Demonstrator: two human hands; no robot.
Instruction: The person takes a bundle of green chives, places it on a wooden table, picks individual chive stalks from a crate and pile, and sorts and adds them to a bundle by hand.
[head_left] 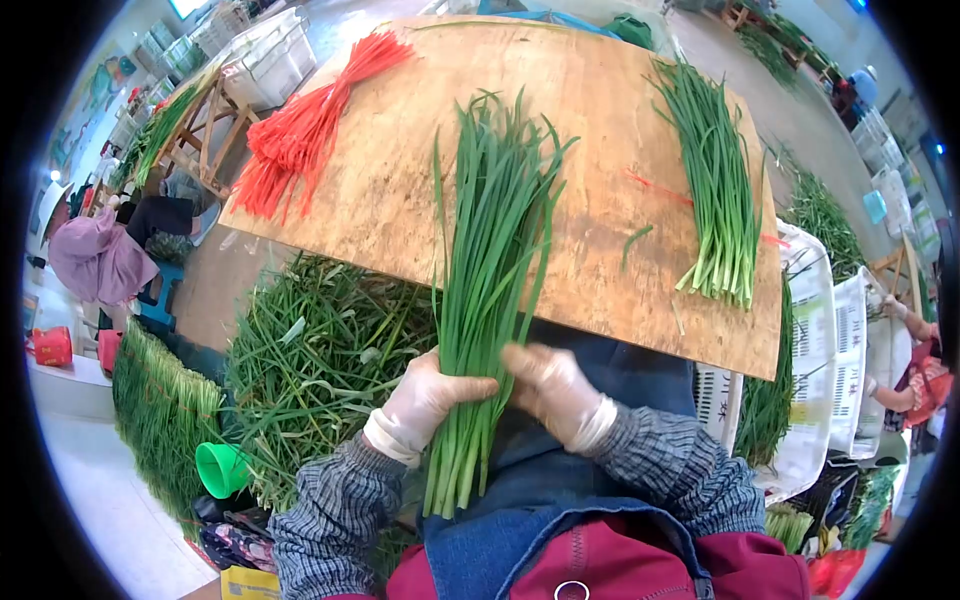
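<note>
A bunch of green garlic chives (490,240) stands nearly upright in front of me, its leafy tips over the board and its pale stem ends by my lap. My left hand (425,400), in a thin whitish glove, is closed around the lower stems, thumb across the front. My right hand (560,392), gloved alike, is at the bunch's right side with its fingers curled in. Slight blur covers those fingertips, and what they may pinch is hidden. On the board's right lies another chive bunch (715,190); red ties (305,130) are heaped at its left.
The wooden board (590,90) ends just beyond my hands. Loose leaves (320,350) pile up below left, near stacked chives (165,420) and a green cup (222,469). White crates (805,350) stand at right. Other people (100,255) sit at both sides.
</note>
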